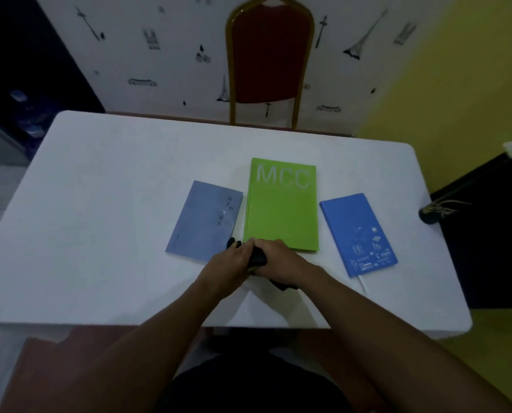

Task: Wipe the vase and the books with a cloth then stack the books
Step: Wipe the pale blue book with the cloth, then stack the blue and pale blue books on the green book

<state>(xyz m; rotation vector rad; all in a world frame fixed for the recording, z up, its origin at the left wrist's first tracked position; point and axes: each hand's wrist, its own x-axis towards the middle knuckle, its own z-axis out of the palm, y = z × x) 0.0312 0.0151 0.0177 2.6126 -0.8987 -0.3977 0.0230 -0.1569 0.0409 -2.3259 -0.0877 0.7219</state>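
Dark cloth, bunched small, sits between both hands at the near edge of the white table. The left hand and the right hand are pressed close together around it, fingers curled in, so only a scrap of fabric shows between them and another corner trails out beneath the right wrist. My guess is the person is gathering or folding it into a pad before wiping.

Three books lie flat and apart in a loose fan just beyond the hands: a grey-blue book on the left, a large green book marked MCC in the middle, and a bright blue notebook on the right. Spread singly like that, every cover is open to the cloth (sensible, since stacking them first would hide two of the three). None rests on another, so the stacking is not yet done.

The vase is hard to make out; a small dark object with pale sprigs lies at the table's far right edge, well apart from the hands, and seems to be tipped on its side, though I cannot be sure. A red chair stands behind the table.
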